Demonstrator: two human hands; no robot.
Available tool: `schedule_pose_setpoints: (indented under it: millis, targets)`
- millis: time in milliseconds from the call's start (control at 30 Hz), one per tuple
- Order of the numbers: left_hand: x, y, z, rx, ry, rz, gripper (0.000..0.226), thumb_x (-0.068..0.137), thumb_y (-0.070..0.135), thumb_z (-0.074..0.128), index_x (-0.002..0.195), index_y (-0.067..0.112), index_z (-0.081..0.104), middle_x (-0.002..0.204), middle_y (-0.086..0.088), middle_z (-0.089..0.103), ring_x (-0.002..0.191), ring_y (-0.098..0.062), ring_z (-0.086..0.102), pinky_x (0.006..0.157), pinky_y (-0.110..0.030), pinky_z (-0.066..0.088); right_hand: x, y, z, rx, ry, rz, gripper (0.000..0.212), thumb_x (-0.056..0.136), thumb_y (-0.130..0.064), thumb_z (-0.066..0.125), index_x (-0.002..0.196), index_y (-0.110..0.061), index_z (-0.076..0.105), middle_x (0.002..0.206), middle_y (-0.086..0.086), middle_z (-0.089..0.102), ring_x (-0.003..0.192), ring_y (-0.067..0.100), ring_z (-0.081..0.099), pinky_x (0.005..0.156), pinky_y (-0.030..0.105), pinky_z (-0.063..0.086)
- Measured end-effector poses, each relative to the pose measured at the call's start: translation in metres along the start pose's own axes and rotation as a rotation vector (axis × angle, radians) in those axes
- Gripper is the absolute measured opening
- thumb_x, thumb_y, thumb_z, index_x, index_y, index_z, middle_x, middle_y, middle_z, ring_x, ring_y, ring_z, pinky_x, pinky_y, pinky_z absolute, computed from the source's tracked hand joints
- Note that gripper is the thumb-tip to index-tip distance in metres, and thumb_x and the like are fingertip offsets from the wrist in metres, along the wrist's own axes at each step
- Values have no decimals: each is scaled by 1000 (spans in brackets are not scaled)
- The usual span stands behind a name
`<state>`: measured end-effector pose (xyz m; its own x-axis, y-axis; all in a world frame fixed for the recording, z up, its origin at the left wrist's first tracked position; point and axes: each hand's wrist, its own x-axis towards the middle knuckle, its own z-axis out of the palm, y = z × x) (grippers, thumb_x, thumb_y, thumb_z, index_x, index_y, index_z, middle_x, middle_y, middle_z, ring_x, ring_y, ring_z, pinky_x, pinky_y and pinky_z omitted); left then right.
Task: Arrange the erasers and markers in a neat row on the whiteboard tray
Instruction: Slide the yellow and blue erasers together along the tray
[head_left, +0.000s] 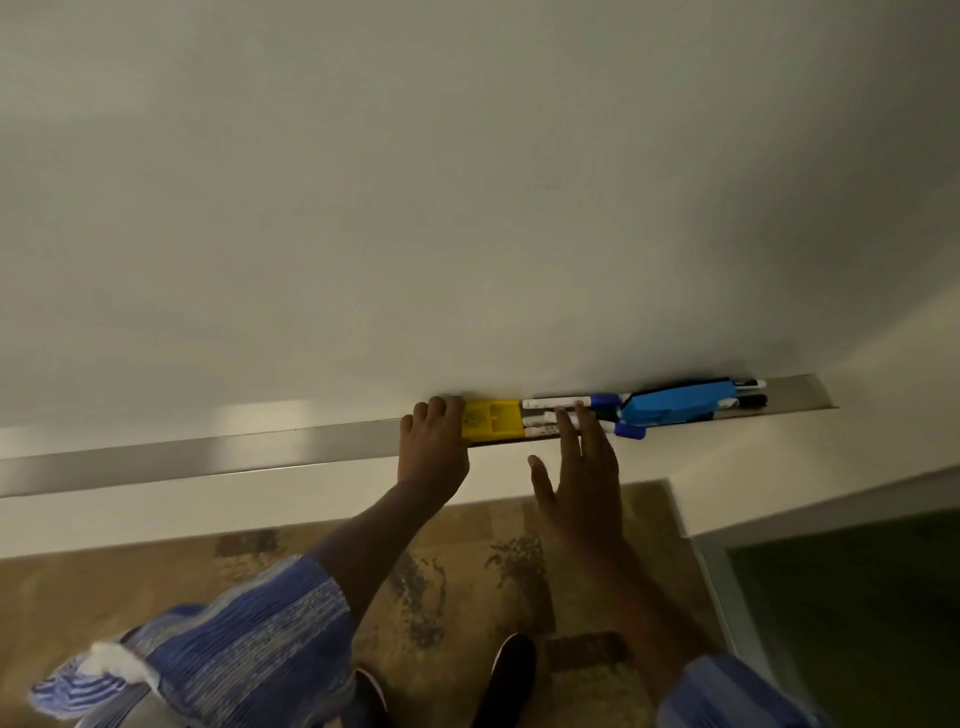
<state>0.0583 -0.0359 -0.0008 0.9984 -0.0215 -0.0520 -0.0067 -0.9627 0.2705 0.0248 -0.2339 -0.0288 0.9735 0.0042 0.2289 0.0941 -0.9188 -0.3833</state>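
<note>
I see the whiteboard (467, 182) filling most of my view, its metal tray (208, 457) running bare to the left and ending at the right near a wall corner. Crowded at that right end lie a blue eraser (670, 405), a yellow eraser (493, 420) and several markers (561, 402). My left hand (434, 447) curls on the yellow eraser's left end; my right hand (582, 478) is spread open, fingertips on the markers.

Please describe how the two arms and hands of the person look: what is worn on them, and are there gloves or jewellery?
Both hands are bare: no gloves, and no rings or watch that I can see. The left hand comes from a loose, ribbed sleeve with blue and grey-white stripes, pushed up past the forearm. The right hand has a light blue sleeve, only partly visible at the frame edge.
</note>
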Motion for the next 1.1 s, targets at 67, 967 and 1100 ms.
schedule_pose_setpoints:
  millis: [67, 967, 1100]
  targets:
    - [0, -2, 0, 0, 4, 10, 42, 85, 10, 62, 125, 13, 51, 119, -9, 55, 104, -32, 50, 86, -43, 43, 5, 7, -15, 116, 151, 119, 62, 96, -48, 50, 147, -17, 35, 152, 12, 37, 140, 27, 37, 110, 43, 42]
    - [1, -6, -5, -60, 2, 96, 42, 84, 11, 65, 124, 13, 52, 121, -10, 56, 102, -32, 51, 77, -46, 49, 101, 51, -47, 1248, 219, 1437, 78, 83, -54, 69, 139, -11, 35, 133, 18, 47, 106, 29, 53, 89, 48, 58]
    - [1, -7, -7, -61, -3, 111, 42, 84, 10, 65, 124, 12, 53, 122, -10, 56, 103, -33, 51, 77, -46, 49, 102, 51, -47, 1262, 249, 1453, 89, 77, -66, 67, 140, -12, 33, 131, 19, 45, 106, 32, 53, 86, 51, 58]
